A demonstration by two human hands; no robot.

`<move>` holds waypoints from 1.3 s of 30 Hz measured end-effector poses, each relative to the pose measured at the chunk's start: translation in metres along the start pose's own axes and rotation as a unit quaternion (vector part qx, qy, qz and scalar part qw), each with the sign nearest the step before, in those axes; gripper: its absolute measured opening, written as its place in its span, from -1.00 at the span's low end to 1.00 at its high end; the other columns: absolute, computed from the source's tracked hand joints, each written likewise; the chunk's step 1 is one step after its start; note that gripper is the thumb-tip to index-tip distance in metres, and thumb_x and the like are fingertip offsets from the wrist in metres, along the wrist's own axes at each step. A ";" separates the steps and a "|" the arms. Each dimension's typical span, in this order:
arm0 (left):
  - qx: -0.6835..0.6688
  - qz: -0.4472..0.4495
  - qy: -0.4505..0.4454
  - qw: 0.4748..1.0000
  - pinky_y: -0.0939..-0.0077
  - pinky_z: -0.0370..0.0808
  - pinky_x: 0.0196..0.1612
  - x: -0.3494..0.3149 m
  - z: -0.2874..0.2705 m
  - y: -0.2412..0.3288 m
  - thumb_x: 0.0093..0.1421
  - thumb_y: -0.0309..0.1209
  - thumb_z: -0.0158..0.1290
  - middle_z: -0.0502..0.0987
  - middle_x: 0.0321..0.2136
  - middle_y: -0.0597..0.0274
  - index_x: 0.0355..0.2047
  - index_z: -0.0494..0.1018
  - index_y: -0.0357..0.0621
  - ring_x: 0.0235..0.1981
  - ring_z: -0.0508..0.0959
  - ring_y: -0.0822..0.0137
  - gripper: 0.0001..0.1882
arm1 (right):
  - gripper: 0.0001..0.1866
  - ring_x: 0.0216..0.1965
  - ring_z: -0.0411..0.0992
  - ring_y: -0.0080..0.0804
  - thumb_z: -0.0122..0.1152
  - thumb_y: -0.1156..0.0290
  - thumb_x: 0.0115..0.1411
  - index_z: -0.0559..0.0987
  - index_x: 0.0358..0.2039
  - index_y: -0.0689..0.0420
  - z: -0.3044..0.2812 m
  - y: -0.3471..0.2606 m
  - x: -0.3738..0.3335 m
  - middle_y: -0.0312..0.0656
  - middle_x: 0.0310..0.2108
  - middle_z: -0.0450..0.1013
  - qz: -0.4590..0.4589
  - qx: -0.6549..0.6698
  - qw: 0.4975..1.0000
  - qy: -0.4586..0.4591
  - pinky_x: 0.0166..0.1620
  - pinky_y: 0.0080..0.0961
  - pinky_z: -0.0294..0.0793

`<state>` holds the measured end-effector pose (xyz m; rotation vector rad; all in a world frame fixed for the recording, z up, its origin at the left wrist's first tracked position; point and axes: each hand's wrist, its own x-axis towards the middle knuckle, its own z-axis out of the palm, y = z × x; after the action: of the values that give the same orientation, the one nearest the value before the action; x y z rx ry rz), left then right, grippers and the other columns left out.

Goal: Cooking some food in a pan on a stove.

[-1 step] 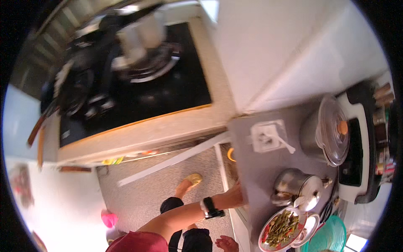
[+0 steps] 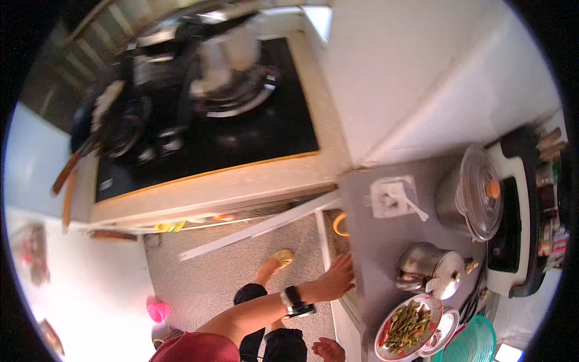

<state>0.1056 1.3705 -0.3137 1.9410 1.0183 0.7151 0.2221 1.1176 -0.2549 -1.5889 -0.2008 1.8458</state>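
Note:
My left hand [image 2: 330, 283], with a dark watch on its wrist, reaches rightward across my body to the open cabinet [image 2: 330, 238] under the grey counter. Its fingers are stretched out and slightly bent near the counter's edge, with nothing visible in them. An orange ring-shaped thing [image 2: 339, 225] shows inside the cabinet, just beyond the fingertips. At the bottom edge, my right hand [image 2: 329, 349] hangs low with its fingers loosely apart, holding nothing that I can see. A white cabinet door [image 2: 259, 228] stands swung out over the floor.
On the grey counter [image 2: 377, 253] are a lidded pot [image 2: 458, 196], a smaller metal pot [image 2: 422, 268], a plate of green beans [image 2: 386, 311], a white spoon [image 2: 410, 205] on a small sheet and a green basket [image 2: 473, 341]. A black stove [image 2: 253, 142] with pans stands ahead.
My left hand has drawn back slightly from behind the counter's edge, so its fingers now show. The whole view has shifted a little.

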 end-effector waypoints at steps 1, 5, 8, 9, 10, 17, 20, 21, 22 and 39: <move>0.022 -0.017 0.014 1.000 0.15 0.24 0.19 -0.020 -0.025 0.005 0.06 -0.49 0.07 0.30 0.11 -0.20 0.01 0.37 -0.26 0.20 0.25 -0.06 -0.54 | -0.62 -0.27 0.49 -0.40 0.22 0.49 0.16 0.47 0.00 0.26 0.001 -0.004 -0.003 -0.13 -0.28 0.52 -0.011 -0.009 1.000 -0.004 -0.15 -0.49 0.50; 0.102 -0.216 0.068 0.969 0.13 0.30 0.15 -0.136 -0.137 0.005 0.06 -0.47 0.07 0.36 0.03 -0.16 -0.02 0.37 -0.26 0.10 0.33 -0.10 -0.58 | -0.64 -0.26 0.49 -0.39 0.23 0.48 0.16 0.48 -0.02 0.25 0.017 -0.026 -0.012 -0.15 -0.27 0.52 -0.016 -0.096 0.994 -0.045 -0.12 -0.48 0.51; 0.105 -0.377 0.138 0.910 0.09 0.35 0.08 -0.202 -0.194 0.011 0.05 -0.47 0.07 0.40 -0.06 -0.22 -0.01 0.36 -0.26 0.01 0.39 -0.17 -0.56 | -0.63 -0.25 0.49 -0.39 0.25 0.47 0.15 0.49 -0.02 0.23 0.036 -0.032 -0.012 -0.16 -0.26 0.53 -0.059 -0.142 0.984 -0.094 -0.12 -0.46 0.51; 0.107 -0.378 0.147 0.908 0.09 0.35 0.08 -0.225 -0.209 0.007 0.05 -0.47 0.07 0.40 -0.06 -0.22 -0.01 0.36 -0.26 0.01 0.39 -0.17 -0.56 | -0.63 -0.25 0.49 -0.39 0.25 0.47 0.15 0.49 -0.02 0.23 0.045 -0.033 -0.010 -0.16 -0.26 0.53 -0.061 -0.147 0.982 -0.101 -0.12 -0.46 0.51; 0.131 -0.384 0.203 0.891 0.08 0.36 0.06 -0.249 -0.222 -0.003 0.05 -0.48 0.07 0.42 -0.09 -0.22 -0.01 0.36 -0.27 -0.02 0.40 -0.18 -0.56 | -0.62 -0.24 0.49 -0.41 0.23 0.48 0.15 0.47 0.01 0.18 0.058 -0.036 -0.004 -0.17 -0.21 0.50 -0.083 -0.203 0.967 -0.129 -0.13 -0.48 0.50; 0.221 -0.250 0.373 0.866 0.13 0.45 -0.07 -0.229 -0.386 -0.008 0.07 -0.50 0.08 0.42 -0.11 -0.21 0.04 0.32 -0.27 -0.12 0.46 -0.16 -0.52 | -0.40 -0.14 0.46 -0.22 0.10 0.67 0.05 0.33 0.15 0.08 0.258 -0.105 0.028 -0.05 0.05 0.34 -0.293 -0.452 0.811 -0.228 -0.10 -0.43 0.49; 0.189 -0.199 0.401 0.874 0.14 0.46 -0.09 -0.179 -0.448 -0.027 0.07 -0.40 0.15 0.43 -0.11 -0.17 0.06 0.30 -0.25 -0.14 0.47 -0.13 -0.47 | -0.24 -0.01 0.43 -0.18 0.01 0.72 -0.05 0.21 0.25 0.06 0.330 -0.114 0.061 0.03 0.23 0.14 -0.412 -0.479 0.732 -0.253 -0.04 -0.40 0.50; 0.234 -0.182 0.379 0.877 0.13 0.45 -0.08 -0.166 -0.466 -0.033 0.07 -0.37 0.17 0.43 -0.10 -0.16 0.08 0.29 -0.23 -0.12 0.46 -0.13 -0.44 | -0.23 0.10 0.33 -0.14 -0.04 0.71 -0.05 0.19 0.25 0.07 0.340 -0.103 0.088 0.03 0.24 0.14 -0.475 -0.524 0.671 -0.221 0.09 -0.33 0.39; 0.278 -0.165 0.360 0.875 0.12 0.45 -0.07 -0.156 -0.481 -0.041 0.06 -0.33 0.18 0.43 -0.10 -0.16 0.09 0.28 -0.21 -0.11 0.46 -0.13 -0.41 | -0.23 0.20 0.24 -0.09 -0.08 0.71 -0.05 0.17 0.26 0.09 0.348 -0.089 0.108 0.02 0.25 0.14 -0.528 -0.570 0.603 -0.184 0.22 -0.26 0.27; 0.346 -0.106 0.305 0.881 0.13 0.49 -0.18 -0.085 -0.517 -0.099 -0.06 -0.44 0.06 0.54 -0.43 -0.03 -0.41 0.56 -0.17 -0.31 0.55 -0.03 -0.82 | -0.40 -0.40 0.55 -0.35 -0.04 0.56 0.10 0.28 0.22 0.09 0.183 -0.113 0.000 -0.12 0.10 0.36 0.076 -0.370 0.900 -0.218 -0.35 -0.40 0.59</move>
<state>-0.3713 1.5369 -0.1436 2.1680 2.0727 0.9472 0.0977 1.2600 -0.1512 -1.6463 -1.1223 2.4011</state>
